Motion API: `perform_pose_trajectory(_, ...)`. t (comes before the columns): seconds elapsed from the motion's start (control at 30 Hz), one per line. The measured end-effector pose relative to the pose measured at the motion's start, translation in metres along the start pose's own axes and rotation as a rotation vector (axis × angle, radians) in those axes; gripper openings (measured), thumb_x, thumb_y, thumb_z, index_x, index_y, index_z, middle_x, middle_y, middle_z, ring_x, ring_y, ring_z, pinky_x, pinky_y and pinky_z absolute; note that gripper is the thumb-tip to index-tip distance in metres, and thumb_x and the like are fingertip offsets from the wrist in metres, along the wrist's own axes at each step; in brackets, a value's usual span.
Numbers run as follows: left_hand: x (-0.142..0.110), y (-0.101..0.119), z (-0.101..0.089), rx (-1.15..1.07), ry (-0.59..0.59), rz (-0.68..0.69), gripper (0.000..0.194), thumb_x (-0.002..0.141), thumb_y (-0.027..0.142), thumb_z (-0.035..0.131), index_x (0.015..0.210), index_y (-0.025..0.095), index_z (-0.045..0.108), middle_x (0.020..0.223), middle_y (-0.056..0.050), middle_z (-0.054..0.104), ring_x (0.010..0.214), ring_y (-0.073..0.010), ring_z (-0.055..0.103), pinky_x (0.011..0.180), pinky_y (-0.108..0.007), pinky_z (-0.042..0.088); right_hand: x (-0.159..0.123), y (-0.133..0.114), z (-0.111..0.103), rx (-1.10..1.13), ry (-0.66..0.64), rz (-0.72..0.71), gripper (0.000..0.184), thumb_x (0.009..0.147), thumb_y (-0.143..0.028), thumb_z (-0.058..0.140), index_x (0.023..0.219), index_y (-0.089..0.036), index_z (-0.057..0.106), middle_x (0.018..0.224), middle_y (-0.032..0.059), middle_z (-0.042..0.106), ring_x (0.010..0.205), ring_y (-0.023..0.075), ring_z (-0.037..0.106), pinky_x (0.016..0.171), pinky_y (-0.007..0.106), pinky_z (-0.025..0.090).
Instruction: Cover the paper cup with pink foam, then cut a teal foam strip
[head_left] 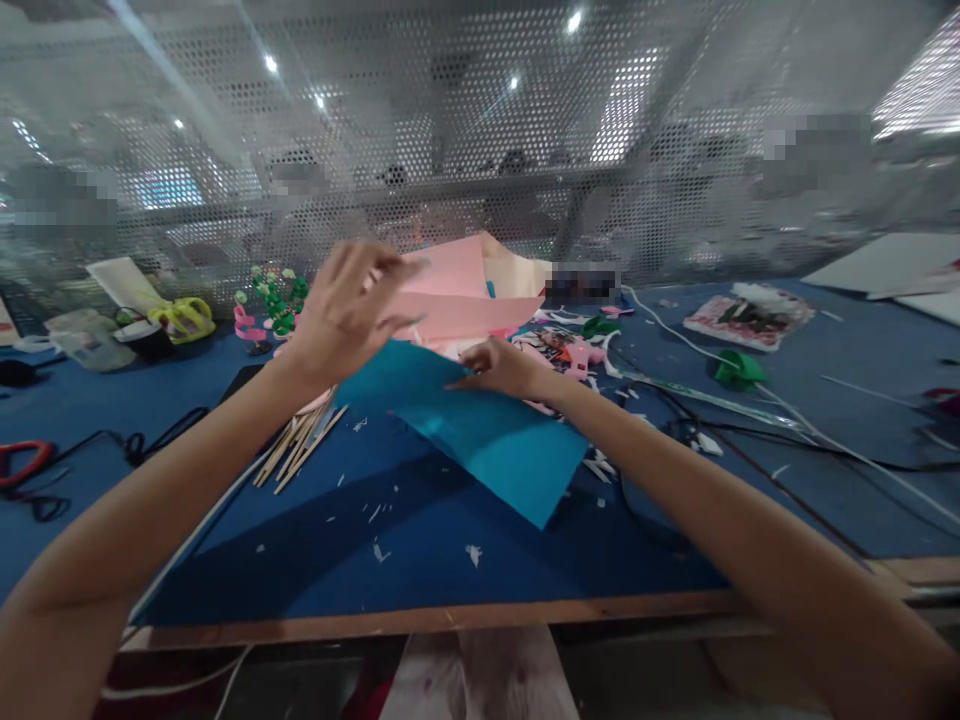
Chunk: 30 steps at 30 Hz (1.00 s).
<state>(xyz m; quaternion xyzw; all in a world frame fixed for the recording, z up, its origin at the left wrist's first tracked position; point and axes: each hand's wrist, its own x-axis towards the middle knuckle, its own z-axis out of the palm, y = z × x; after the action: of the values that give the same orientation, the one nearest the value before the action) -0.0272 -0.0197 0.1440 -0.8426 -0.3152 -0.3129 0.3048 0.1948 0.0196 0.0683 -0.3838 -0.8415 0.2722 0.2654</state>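
Observation:
A blue sheet [499, 445], perhaps craft foam or felt, hangs tilted over the table, its lower corner toward me. My right hand [506, 368] is closed on its upper edge, thumb and fingers pinching it. To the left and a little higher, my left hand [341, 310] is raised, slightly blurred, with thumb and fingers apart and nothing visible between them. Behind both hands stand pink sheets [450, 285], one bent over, beside a cream sheet [514, 270]. A bundle of thin wooden sticks [304, 445] lies below my left hand.
White scraps [472, 553] dot the blue tabletop [300, 560]. Behind is a perforated metal screen [450, 120]. At left are yellow-handled scissors [184, 318], a clear jar [90, 338] and a green figure [279, 300]. Cables [795, 405] and a green piece [739, 370] lie right.

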Motion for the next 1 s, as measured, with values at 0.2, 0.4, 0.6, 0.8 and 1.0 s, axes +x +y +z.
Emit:
perform_pose_trajectory(0.2,-0.022,0.013,0.052,-0.038,0.177,-0.398,0.056,0.089,0.025,0.034,0.139,0.025,0.009,0.139,-0.013,0.029,0.130,-0.0286,0.022,0.104,-0.055,0.021,-0.010,0.028,0.005,0.628,0.460,0.304,0.034,0.057,-0.044,0.072,0.074,-0.017,0.058,0.067,0.0021,0.064,0.061,0.0161,0.059,0.058,0.030,0.048)
perform_pose_trajectory(0.4,-0.066,0.028,0.108,-0.242,-0.088,-0.085,0.065,0.080,0.030,0.053,0.138,0.022,0.025,0.140,-0.017,0.027,0.131,-0.0324,0.023,0.103,-0.053,0.025,-0.013,0.038,0.024,0.845,0.500,0.268,0.038,0.059,-0.037,0.071,0.089,-0.019,0.055,0.090,0.0070,0.068,0.082,0.0195,0.063,0.076,0.036,0.051)
perform_pose_trajectory(0.6,-0.077,0.030,0.119,-0.380,0.077,0.158,0.038,0.082,0.016,0.051,0.116,0.030,0.055,0.123,-0.007,0.056,0.122,-0.0240,0.042,0.103,-0.049,0.028,-0.012,0.040,0.039,0.966,0.555,0.268,0.042,0.053,-0.032,0.076,0.088,-0.022,0.054,0.098,0.0051,0.067,0.093,0.0225,0.062,0.080,0.038,0.050)
perform_pose_trajectory(0.8,-0.079,0.024,0.122,-0.858,0.006,0.158,0.027,0.087,0.026,0.046,0.106,0.023,0.064,0.100,-0.008,0.070,0.096,-0.0186,0.064,0.089,-0.037,0.046,-0.017,0.026,0.035,1.083,0.412,0.230,0.039,0.057,-0.021,0.071,0.092,-0.023,0.056,0.101,0.0046,0.067,0.096,0.0241,0.061,0.080,0.040,0.050)
perform_pose_trajectory(1.0,-0.077,0.033,0.117,-1.112,-0.035,-0.416,0.029,0.074,0.043,0.061,0.067,0.016,0.070,0.062,-0.003,0.069,0.053,-0.0123,0.059,0.051,-0.023,0.046,-0.017,0.029,0.033,1.094,0.333,0.231,0.043,0.058,-0.021,0.068,0.098,-0.024,0.053,0.091,0.0013,0.068,0.084,0.0208,0.063,0.067,0.033,0.051)
